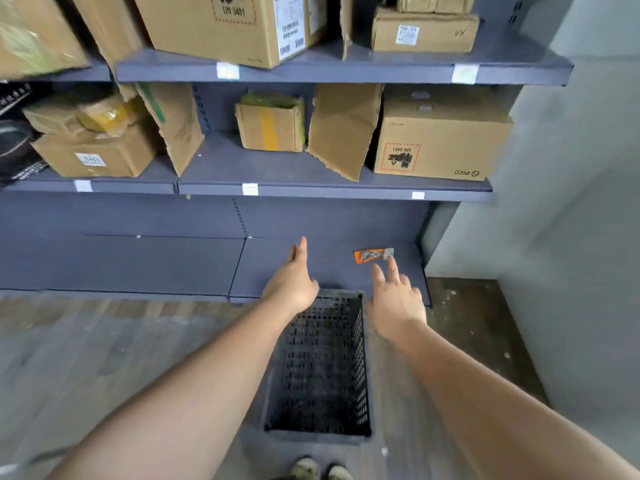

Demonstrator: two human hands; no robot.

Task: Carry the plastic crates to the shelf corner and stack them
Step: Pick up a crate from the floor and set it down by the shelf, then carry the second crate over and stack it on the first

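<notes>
**Both hands free above the crate**

Neither grip holds anything: left hand [292,284] and right hand [396,301] reach forward, fingers loose. Below them, the black plastic crate [320,368] stands on the floor against the bottom shelf [138,261], near an orange packet [372,255].

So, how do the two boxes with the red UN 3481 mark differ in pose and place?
The upper box sits on the top shelf, left of centre, with its mark upright; the lower box sits on the middle shelf at the right end, with its mark and its PICO print upside down. The upper box also carries white barcode labels on its side; none shows on the lower box's front. Both are brown cardboard.
</notes>
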